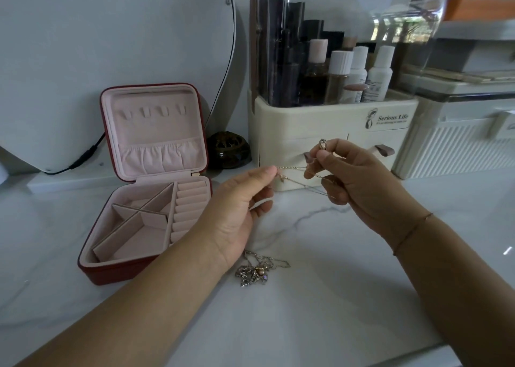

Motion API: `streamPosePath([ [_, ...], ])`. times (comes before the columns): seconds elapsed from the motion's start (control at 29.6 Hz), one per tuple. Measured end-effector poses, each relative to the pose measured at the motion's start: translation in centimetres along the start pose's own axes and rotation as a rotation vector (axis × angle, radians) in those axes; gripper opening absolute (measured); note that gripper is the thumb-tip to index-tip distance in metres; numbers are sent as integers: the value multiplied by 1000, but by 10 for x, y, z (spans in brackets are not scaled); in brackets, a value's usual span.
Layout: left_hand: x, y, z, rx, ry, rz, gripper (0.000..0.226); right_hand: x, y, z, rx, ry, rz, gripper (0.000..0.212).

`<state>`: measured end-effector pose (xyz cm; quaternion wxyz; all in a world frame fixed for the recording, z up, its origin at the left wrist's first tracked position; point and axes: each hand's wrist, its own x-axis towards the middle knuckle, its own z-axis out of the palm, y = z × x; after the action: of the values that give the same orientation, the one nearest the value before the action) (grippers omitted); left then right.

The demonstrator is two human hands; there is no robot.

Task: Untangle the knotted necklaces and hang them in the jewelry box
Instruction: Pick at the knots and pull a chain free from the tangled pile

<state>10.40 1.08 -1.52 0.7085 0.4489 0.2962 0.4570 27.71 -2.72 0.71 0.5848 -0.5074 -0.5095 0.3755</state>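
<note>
Marble countertop [306,325] lies nearest you, both forearms crossing it from the bottom edge; on it, at six o'clock from your left hand, sits a tangled heap [260,269] of silvery chains and pendants, lying aside, I judge, so that you can work one necklace at a time; how many chains are in it I cannot tell. Above it your left hand [237,213] pinches one end of a fine gold chain [292,167] between thumb and forefinger, the other fingers loosely curled; your right hand [356,180], at three o'clock from the left, pinches the same chain, with a ring-shaped pendant [322,144] standing above its fingertips; holding the hands apart pulls the strands taut, probably to show where they cross; the chain is so thin against the cream drawer behind that any knot is hard to make out, and part of it is hidden behind your right fingers. At nine o'clock from your left hand the jewelry box [111,273] stands open, lid upright, so the hooks [153,112] in the lid face you; nothing hangs there yet. Farthest, at twelve o'clock, a cream cosmetics organizer [320,116] holds bottles; its top is cut off by the frame.
</note>
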Motion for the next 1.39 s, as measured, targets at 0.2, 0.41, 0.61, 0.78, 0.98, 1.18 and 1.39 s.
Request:
streamPosePath([
  [0.2, 1, 3, 0, -93, -5, -23, 9, 1, 1, -2, -59, 86, -19, 14],
  [0.41, -2, 8, -1, -243, -35, -26, 22, 3, 1, 0, -13, 96, -23, 16],
  [0.61, -4, 8, 2, -215, -8, -12, 24, 3, 2, -2, 16, 119, -22, 16],
  [0.78, -3, 5, 2, -34, -6, -27, 21, 3, 2, -2, 21, 116, -64, 16],
  [0.98, -3, -4, 1, 255, 20, 8, 13, 0, -2, -3, 118, 30, -174, 9],
  [1.18, -10, -2, 4, 435, -21, 34, 11, -2, -5, 0, 182, -64, -195, 19],
  [1.39, -12, -3, 6, 491, -57, 64, 13, -4, -7, 1, 219, -78, -193, 18],
])
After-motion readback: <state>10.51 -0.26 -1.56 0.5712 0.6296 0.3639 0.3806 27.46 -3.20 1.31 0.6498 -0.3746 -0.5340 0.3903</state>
